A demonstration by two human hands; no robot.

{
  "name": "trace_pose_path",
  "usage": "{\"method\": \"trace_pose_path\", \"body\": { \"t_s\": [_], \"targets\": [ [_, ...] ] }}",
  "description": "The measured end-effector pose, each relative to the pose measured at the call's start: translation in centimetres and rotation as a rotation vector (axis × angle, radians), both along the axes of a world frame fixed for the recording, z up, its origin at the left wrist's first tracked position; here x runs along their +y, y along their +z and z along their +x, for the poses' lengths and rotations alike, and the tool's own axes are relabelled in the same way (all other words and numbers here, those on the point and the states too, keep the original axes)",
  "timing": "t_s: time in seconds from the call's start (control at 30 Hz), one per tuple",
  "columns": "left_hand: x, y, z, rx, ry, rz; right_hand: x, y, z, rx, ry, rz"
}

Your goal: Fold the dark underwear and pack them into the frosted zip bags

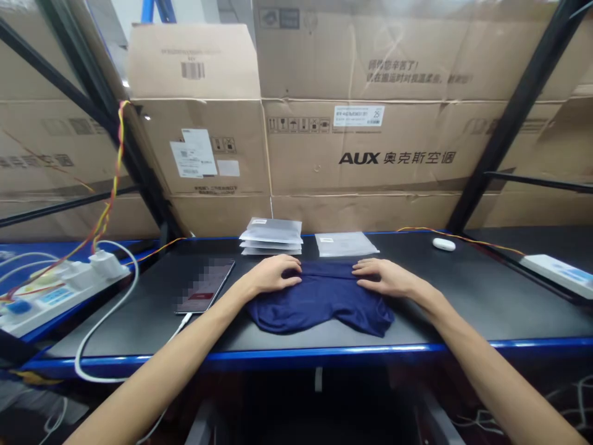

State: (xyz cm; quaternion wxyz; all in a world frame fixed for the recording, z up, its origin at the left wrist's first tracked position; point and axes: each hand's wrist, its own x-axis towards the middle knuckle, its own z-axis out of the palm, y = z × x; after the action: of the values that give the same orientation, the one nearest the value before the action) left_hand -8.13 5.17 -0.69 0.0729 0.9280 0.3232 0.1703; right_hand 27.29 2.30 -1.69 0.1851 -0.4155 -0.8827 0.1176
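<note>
A dark blue piece of cloth (319,303), thin and soft like a garment, lies on the black tabletop with wrinkles and an uneven lower edge. A fold runs along its far side. My left hand (277,274) rests on its far left corner, thumb apart from the slightly curved fingers. On the far right part of the cloth lies my right hand (382,276), its fingers stretched out and spread. Just beyond the cloth are a stack of several frosted plastic packets (271,235) and a separate flat packet (346,244).
A phone (204,287) with a white cable lies left of my left forearm. Power strips (60,287) sit at the far left and right. A small white case (443,245) stands at the back right. Cardboard boxes (361,173) form a wall behind the black table (467,309).
</note>
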Motion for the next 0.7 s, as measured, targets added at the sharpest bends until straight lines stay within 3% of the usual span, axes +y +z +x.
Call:
{"method": "trace_pose_path", "body": {
  "t_s": [0.17, 0.3, 0.4, 0.53, 0.7],
  "targets": [
    [0.3, -0.1, 0.1, -0.053, 0.035, 0.045, 0.3, -0.4, 0.4, -0.001, -0.034, 0.006],
    [-0.8, 1.1, 0.0, -0.082, -0.057, -0.158, -1.2, 0.8, -0.2, 0.187, -0.001, 0.017],
    [-1.3, 1.8, -0.3, -0.011, -0.108, -0.352, -2.6, 2.0, -0.6, 0.228, 0.087, -0.14],
    [-1.7, 2.9, -1.0, 0.092, -0.17, -0.525, -3.3, 2.8, -0.1, 0.114, 0.202, -0.383],
    [-2.7, 4.1, -1.6, 0.236, -0.188, -0.501, -3.2, 2.9, 0.8, 0.012, 0.35, -0.457]
  ]
}}
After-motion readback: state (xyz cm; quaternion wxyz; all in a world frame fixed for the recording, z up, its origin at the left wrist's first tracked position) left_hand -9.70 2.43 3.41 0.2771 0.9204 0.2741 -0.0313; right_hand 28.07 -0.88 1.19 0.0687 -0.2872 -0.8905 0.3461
